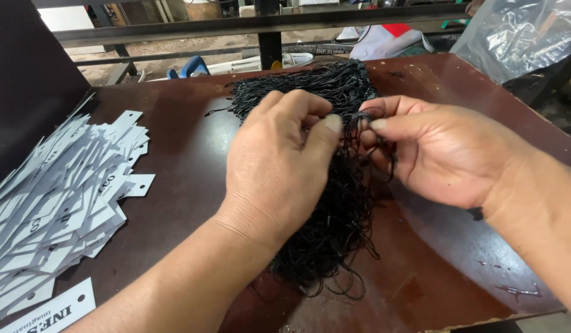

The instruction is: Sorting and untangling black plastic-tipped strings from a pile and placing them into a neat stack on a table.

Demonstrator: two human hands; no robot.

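Both hands meet over the middle of the table. The left hand arches over a heap of black strings, thumb and forefinger closed in a pinch on a few strands near the top of the pile. The right hand comes in from the other side, forefinger and thumb nipping the same little bunch, the other fingers curled loosely beneath.

The heap lies at the centre of the dark brown table, running from the far edge down toward the person. To work a single string free, I would judge it best to keep the pinch light and draw slowly along the strand, since the loops look tangled and a hard tug would likely drag neighbours along.

The strings are thin, limp and matt, with stray loops curling out at the near end. The tabletop is smooth and slightly glossy, scuffed in places. To the left lies a fanned pile of flat white card tags, stiff, rectangular, each with a punched hole. A crumpled clear plastic bag sits at the far right corner.
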